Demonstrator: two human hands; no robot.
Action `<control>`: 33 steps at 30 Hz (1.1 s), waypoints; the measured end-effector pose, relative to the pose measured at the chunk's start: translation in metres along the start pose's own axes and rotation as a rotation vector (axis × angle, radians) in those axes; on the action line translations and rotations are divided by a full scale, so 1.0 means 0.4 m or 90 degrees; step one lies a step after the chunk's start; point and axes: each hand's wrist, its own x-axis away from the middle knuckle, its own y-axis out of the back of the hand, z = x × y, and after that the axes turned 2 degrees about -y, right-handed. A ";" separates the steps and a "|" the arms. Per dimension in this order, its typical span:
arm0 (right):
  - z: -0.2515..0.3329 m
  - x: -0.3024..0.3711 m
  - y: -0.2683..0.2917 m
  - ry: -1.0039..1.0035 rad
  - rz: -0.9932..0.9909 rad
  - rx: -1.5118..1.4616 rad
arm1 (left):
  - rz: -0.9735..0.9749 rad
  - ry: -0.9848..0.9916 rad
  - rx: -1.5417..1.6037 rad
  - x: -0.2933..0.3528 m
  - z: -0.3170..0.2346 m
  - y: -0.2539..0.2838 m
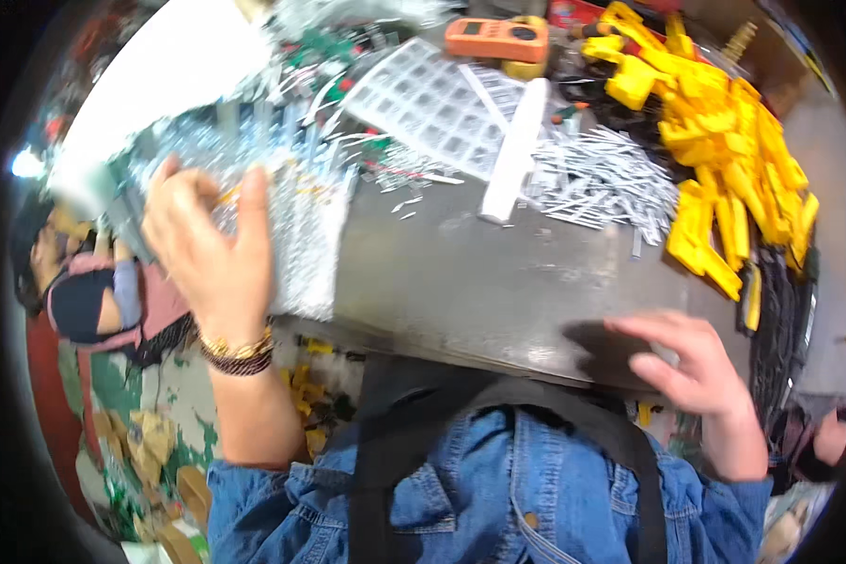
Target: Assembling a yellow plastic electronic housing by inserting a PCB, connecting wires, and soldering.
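Observation:
My left hand (pixel 211 244) is raised at the left over a sheet of clear, crinkled plastic (pixel 310 254). Its fingers are apart, with the thumb held away from the rest, and I see nothing in them. At the table's right front, my right hand (pixel 686 362) hovers just above the dark metal tabletop (pixel 442 273), casting a shadow. Thumb and forefinger are spread there; a small pale patch between them is too blurred to make out. Beyond that hand lies a heap of yellow plastic parts (pixel 724 141). A pile of thin silvery pins (pixel 602 179) is near it.
Further back lie a white stick-shaped piece (pixel 517 155), a gridded sheet (pixel 432 103) and an orange multimeter (pixel 496 39). Black cables (pixel 771 348) hang at the right edge. Another person (pixel 99 291) is at the far left. A bright white panel (pixel 160 75) stands above my left hand.

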 end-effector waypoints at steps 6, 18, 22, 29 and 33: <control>-0.102 -0.160 0.128 0.032 -0.124 0.207 | 0.036 0.072 0.104 -0.007 0.024 -0.005; -0.224 -0.454 0.244 -0.362 -0.033 0.584 | 0.591 -0.341 0.697 0.101 -0.277 -0.033; -0.212 -0.352 0.337 -0.380 -0.095 0.026 | 0.576 -0.341 0.653 0.047 -0.355 -0.018; -0.118 -0.097 0.062 -0.335 -0.186 -0.461 | 0.457 -0.385 0.538 0.128 -0.427 -0.073; -0.086 0.016 -0.082 -0.330 -0.155 -0.660 | 0.448 -0.286 0.698 0.141 -0.446 -0.094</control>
